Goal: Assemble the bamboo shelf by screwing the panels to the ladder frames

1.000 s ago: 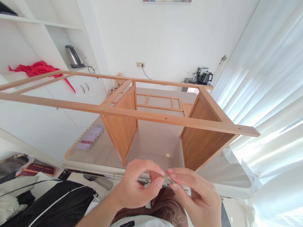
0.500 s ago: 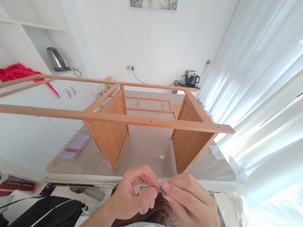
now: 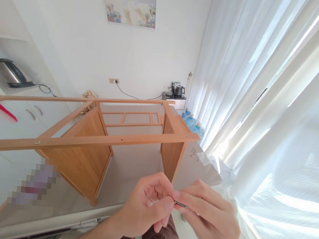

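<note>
My left hand (image 3: 150, 201) and my right hand (image 3: 209, 216) meet in front of me, close to the table's near edge. Between their fingertips is a small, thin metal screw (image 3: 181, 204). The left thumb and forefinger pinch its left end, and the right thumb and fingers close around the rest. Fingers cover part of it, so its exact shape is unclear. Beyond the hands stands a wooden furniture frame (image 3: 121, 140) with upright panels; its near rail has holes along it. Neither hand touches the frame.
On the table (image 3: 127, 173), several loose screws (image 3: 193, 152) lie right of the frame beside a clear plastic bag (image 3: 205, 158). A blurred-out item (image 3: 36, 183) lies on the left. White curtains (image 3: 272, 145) hang at right; blue water bottles (image 3: 194, 123) stand behind.
My view has swung to the right, so the frame appears further left and the loose screws show. Both hands stay together at the screw, which now shows more plainly between the fingers.
</note>
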